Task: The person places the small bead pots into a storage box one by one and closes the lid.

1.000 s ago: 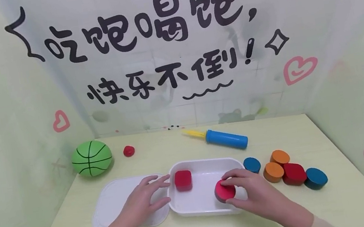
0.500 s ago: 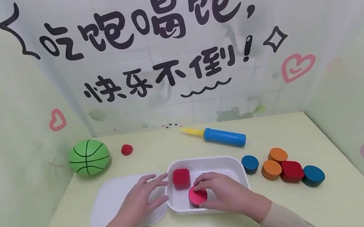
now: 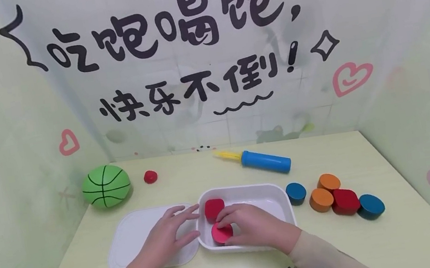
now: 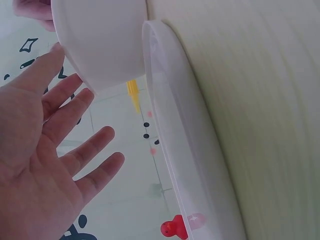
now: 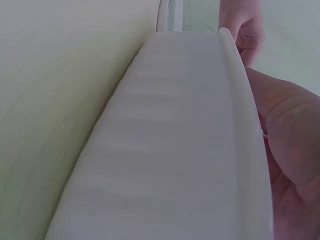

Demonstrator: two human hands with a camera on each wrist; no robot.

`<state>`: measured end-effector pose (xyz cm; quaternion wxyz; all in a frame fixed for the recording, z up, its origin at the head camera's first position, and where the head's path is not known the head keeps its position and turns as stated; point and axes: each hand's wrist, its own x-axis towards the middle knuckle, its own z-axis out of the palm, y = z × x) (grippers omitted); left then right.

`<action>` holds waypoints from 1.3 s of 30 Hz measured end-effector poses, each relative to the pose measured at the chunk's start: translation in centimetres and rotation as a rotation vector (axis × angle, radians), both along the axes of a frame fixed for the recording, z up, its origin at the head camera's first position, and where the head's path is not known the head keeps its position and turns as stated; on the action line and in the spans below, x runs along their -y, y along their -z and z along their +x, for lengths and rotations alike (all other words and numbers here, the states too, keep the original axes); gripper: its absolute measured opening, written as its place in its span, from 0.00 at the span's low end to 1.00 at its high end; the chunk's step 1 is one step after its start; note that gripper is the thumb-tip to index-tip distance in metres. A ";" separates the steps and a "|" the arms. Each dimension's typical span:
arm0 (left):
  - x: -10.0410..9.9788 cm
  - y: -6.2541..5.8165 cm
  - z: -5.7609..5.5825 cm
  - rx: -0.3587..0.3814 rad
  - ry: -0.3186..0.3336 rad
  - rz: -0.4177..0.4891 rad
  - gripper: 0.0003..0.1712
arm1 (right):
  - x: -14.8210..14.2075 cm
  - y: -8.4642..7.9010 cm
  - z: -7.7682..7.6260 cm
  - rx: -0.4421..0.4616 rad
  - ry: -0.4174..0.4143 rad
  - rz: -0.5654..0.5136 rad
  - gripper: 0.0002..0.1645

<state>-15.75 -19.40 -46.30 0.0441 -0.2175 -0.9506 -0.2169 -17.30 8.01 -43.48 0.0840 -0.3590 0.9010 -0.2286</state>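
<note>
A white plastic box (image 3: 244,188) stands at the front middle in the head view. Inside its left end, my right hand (image 3: 255,226) pinches a red round block (image 3: 221,233) from above, thumb in front and fingers behind. Right behind that block sits a red square block (image 3: 214,209). My left hand (image 3: 166,234), fingers spread and relaxed, touches the box's left rim with its fingertips and hangs over a white lid (image 3: 132,236). The right wrist view shows the box wall (image 5: 165,135) hiding most of the right hand's fingers.
Right of the box are blue round blocks (image 3: 371,206), orange round blocks (image 3: 321,199) and a red square block (image 3: 345,201). A blue pump (image 3: 265,161) with yellow nozzle lies behind. A green ball (image 3: 106,186) and a small red duck (image 4: 172,227) are back left.
My right hand has slid left through the box with the red round block, from the right part to beside the red square block. The left hand holds its place at the rim.
</note>
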 end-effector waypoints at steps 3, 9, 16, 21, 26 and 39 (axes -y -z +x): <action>0.0 0.0 0.0 -0.001 0.003 -0.006 0.39 | 0.5 0.1 -0.3 -0.015 -0.011 0.018 0.29; 0.0 0.2 -0.1 0.000 0.005 -0.001 0.39 | 1.4 0.8 -0.8 -0.064 -0.043 0.055 0.27; 0.0 0.3 -0.2 -0.006 0.004 0.003 0.39 | 1.8 1.5 -1.2 -0.102 -0.066 0.076 0.26; 0.0 0.2 -0.1 0.004 -0.001 0.002 0.40 | 2.0 1.3 -1.1 -0.109 -0.063 0.085 0.28; 0.0 0.1 0.0 0.018 -0.008 0.007 0.39 | 1.9 0.9 -1.0 -0.090 -0.053 0.096 0.28; -0.1 0.0 -0.1 0.021 -0.013 0.013 0.35 | -2.0 -0.7 -0.1 -0.008 0.067 0.043 0.25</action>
